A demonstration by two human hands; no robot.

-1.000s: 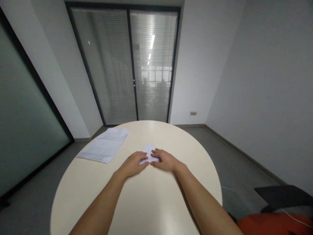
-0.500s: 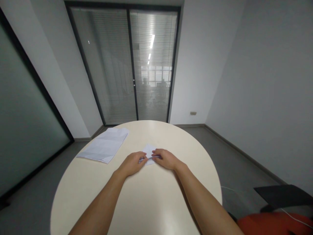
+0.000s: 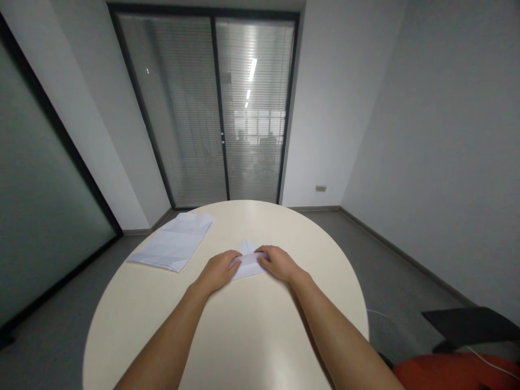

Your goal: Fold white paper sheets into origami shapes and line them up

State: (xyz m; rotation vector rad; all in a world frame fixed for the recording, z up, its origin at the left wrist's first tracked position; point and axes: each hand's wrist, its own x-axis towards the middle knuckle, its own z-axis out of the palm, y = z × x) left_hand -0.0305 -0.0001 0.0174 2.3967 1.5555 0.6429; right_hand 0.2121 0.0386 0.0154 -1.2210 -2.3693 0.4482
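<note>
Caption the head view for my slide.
Left hand and right hand hold a small folded white paper on a round cream table.

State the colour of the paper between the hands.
The paper is white; the head view shows it best.

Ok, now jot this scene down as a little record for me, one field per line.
left hand: the left hand grips the left side of the folded paper
right hand: the right hand grips its right side
surface: round, pale table
also on table: larger white paper, lying toward the far left
behind: glass panels with blinds
lower right: red seat, partly in view
</note>
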